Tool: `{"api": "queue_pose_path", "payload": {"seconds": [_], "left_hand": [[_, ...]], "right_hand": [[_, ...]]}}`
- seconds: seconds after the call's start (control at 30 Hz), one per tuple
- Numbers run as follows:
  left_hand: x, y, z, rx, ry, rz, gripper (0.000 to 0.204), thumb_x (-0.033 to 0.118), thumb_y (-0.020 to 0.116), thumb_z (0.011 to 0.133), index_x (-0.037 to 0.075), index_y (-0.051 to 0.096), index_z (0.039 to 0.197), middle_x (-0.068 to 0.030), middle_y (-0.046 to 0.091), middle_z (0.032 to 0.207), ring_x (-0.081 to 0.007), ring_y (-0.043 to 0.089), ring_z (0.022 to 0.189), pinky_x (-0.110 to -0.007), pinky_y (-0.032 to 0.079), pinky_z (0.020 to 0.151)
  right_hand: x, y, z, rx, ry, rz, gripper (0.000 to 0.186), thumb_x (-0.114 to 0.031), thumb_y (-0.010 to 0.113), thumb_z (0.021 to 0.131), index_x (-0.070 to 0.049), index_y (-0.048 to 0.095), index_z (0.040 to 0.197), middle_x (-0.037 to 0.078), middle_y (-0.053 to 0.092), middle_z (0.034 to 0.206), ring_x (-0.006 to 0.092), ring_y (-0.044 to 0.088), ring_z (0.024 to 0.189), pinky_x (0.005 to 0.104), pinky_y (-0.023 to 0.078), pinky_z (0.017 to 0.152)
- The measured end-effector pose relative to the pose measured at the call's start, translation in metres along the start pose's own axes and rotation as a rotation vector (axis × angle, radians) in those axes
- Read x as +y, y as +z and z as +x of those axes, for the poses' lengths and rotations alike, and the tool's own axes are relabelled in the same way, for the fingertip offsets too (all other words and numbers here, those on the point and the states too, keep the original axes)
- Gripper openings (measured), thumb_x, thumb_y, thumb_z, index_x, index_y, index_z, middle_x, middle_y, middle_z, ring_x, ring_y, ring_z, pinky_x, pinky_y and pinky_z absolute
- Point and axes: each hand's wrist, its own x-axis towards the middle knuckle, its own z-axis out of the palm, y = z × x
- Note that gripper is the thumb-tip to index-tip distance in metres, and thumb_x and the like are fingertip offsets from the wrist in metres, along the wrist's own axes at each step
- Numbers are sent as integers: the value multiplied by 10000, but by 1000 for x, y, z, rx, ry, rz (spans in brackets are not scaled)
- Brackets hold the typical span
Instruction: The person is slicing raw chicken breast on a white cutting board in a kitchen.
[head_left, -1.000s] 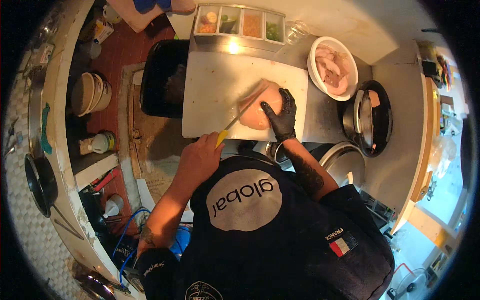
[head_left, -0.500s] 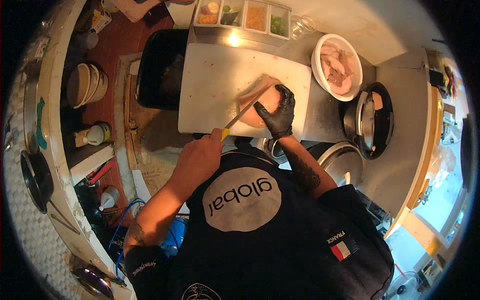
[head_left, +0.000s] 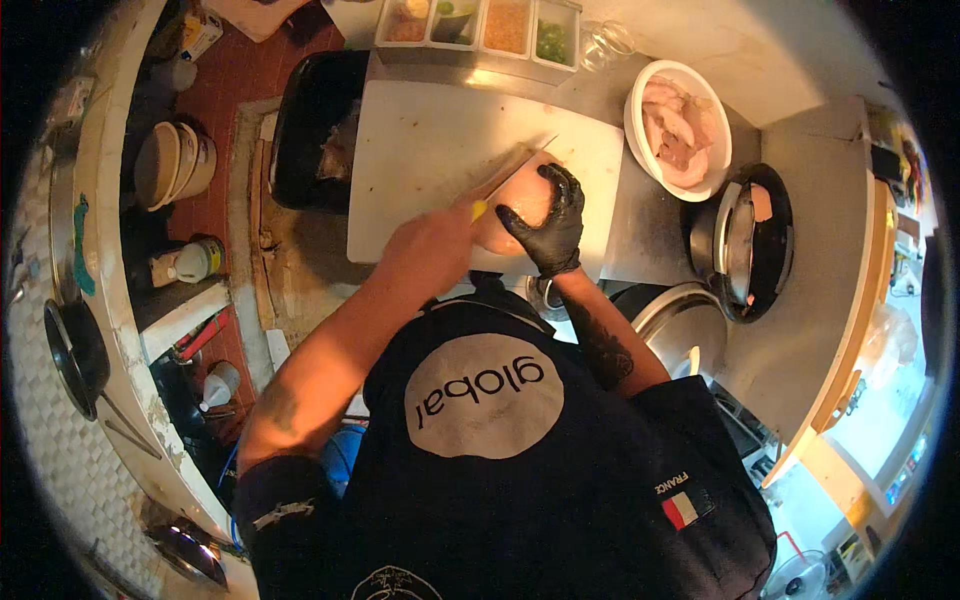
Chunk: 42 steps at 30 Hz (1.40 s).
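Observation:
A pale piece of raw meat (head_left: 522, 198) lies on a white cutting board (head_left: 430, 140). My right hand (head_left: 550, 228), in a black glove, presses down on the meat from its near right side. My left hand (head_left: 432, 252) is bare and grips a knife (head_left: 508, 176) by its yellow handle. The blade lies flat against the meat's far left side and points away to the right.
A white bowl of raw meat pieces (head_left: 680, 130) stands right of the board, and a black tray (head_left: 312, 140) on its left. Steel containers of garnish (head_left: 480, 22) line the back. A black pan (head_left: 748, 240) and a steel lid (head_left: 672, 320) sit at right. Stacked bowls (head_left: 170, 165) rest low at left.
My left hand has moved up toward the board, and the blade now reaches further along the meat. The gloved right hand stays on the meat.

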Motion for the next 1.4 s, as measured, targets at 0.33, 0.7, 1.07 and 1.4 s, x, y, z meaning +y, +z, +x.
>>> {"api": "queue_pose_path", "payload": {"seconds": [0.33,0.7,1.07,1.4], "left_hand": [[-4,19,20,72,3,26,254,227,469,988,1,492,1102,-285,659,842,-472,652,817,-570,505,756],[-14,30,27,39,-39,6,295,252,446,993,-9,485,1126,-295,659,873,-476,648,856,-560,506,787],[-75,13,-109,-183,-281,-36,268,280,468,996,31,459,1095,-321,638,893,-496,618,883,-583,470,737],[-177,-32,-79,181,52,-73,254,285,482,992,35,484,1041,-287,617,848,-508,597,818,-538,464,677]], "right_hand": [[1,-2,3,-14,-32,25,762,-380,887,592,-47,573,1201,169,580,1214,366,514,1178,455,411,1022],[6,-2,4,18,-109,-7,760,-371,895,579,-41,588,1191,157,596,1203,362,534,1159,450,424,1008],[16,-17,3,-37,-127,94,738,-394,869,628,-22,568,1190,182,588,1190,363,526,1134,451,409,965],[-35,20,127,-984,64,-311,830,-440,836,621,-87,548,1315,182,629,1196,348,584,1168,394,473,993]]}}
